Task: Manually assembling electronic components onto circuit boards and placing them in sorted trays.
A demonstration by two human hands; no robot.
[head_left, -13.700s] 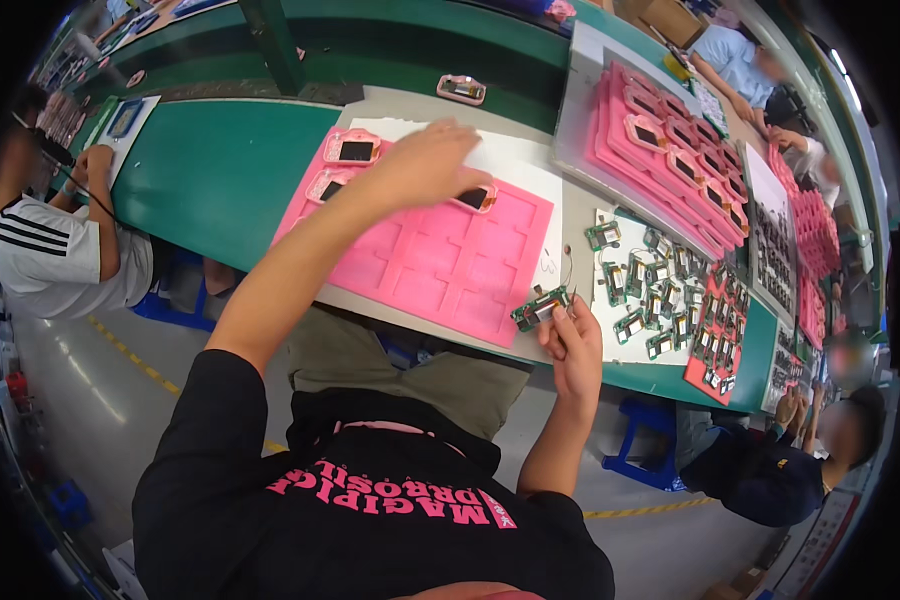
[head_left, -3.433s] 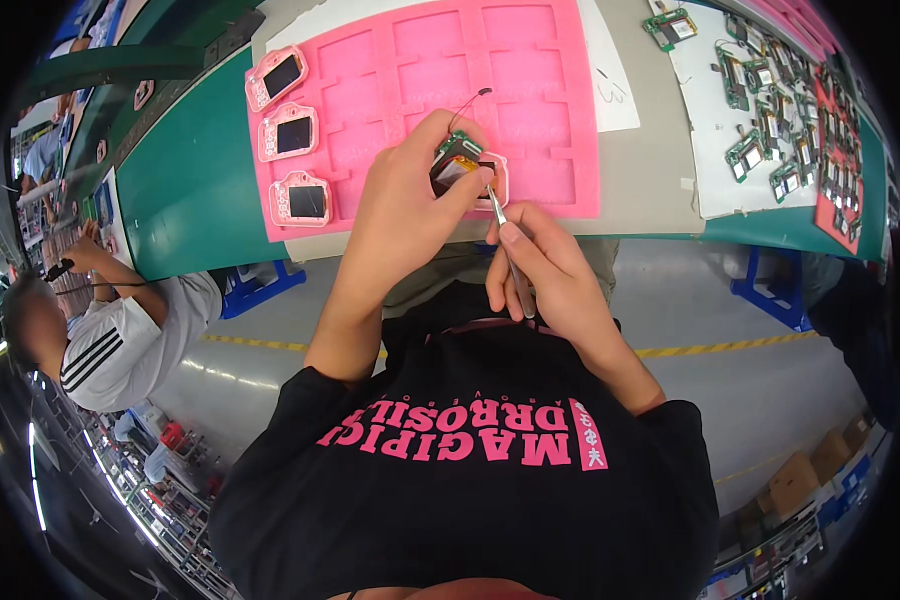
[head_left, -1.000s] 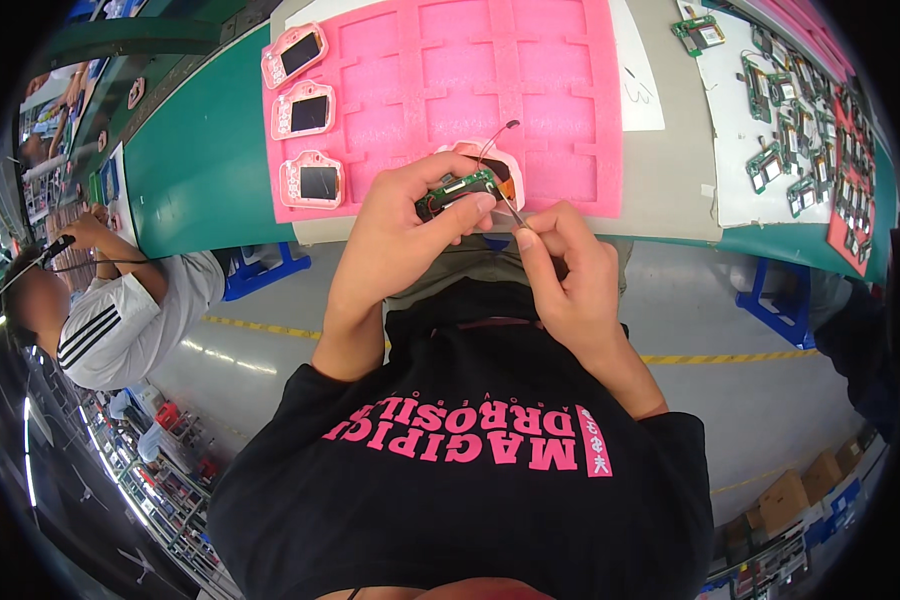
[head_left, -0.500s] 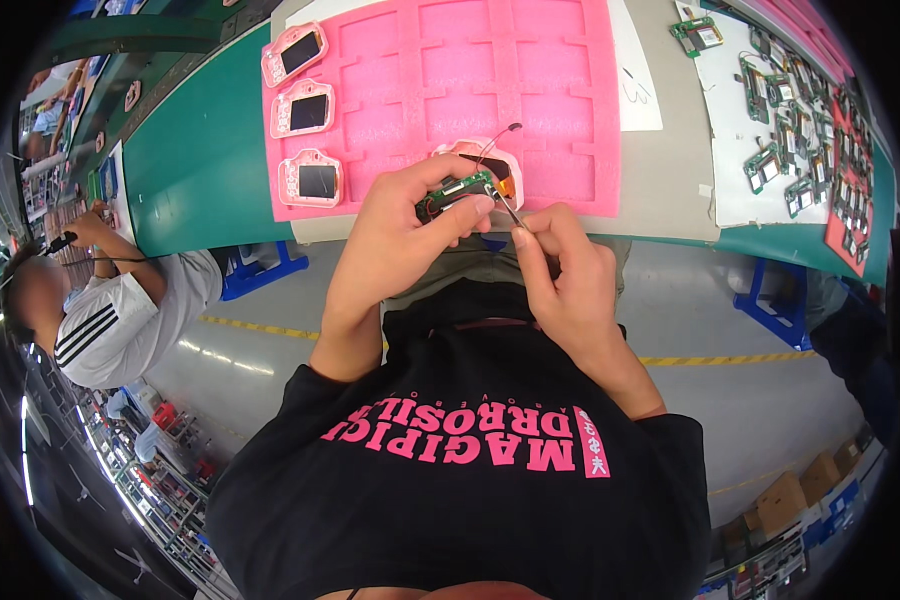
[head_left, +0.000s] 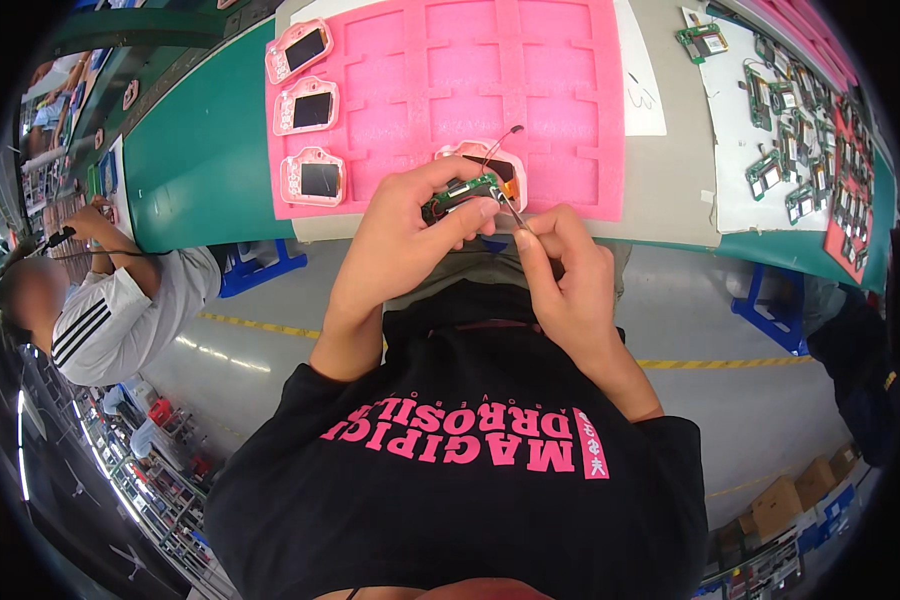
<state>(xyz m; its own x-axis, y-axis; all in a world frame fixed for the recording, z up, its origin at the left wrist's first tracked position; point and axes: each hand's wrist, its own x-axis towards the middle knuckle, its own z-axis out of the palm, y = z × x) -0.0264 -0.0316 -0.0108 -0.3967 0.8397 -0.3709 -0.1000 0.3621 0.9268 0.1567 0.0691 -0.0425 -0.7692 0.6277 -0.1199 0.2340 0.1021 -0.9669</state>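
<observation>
A small green circuit board is pinched between the thumb and fingers of my left hand, tilted over the near edge of the pink foam tray. My right hand grips slim metal tweezers, whose tips meet the board's right end beside an orange ribbon cable. Thin wires rise from there to a small black round part. Partly hidden behind the board lies a pink-and-white camera-shaped shell with a dark screen. My fingers cover much of the board, and the exact tip contact is too small to make out.
The pink foam tray has several recesses, with pink shells with screens down its left side. On the right, several circuit boards lie on white sheeting and red foam. A co-worker sits at the left; blue stools stand below.
</observation>
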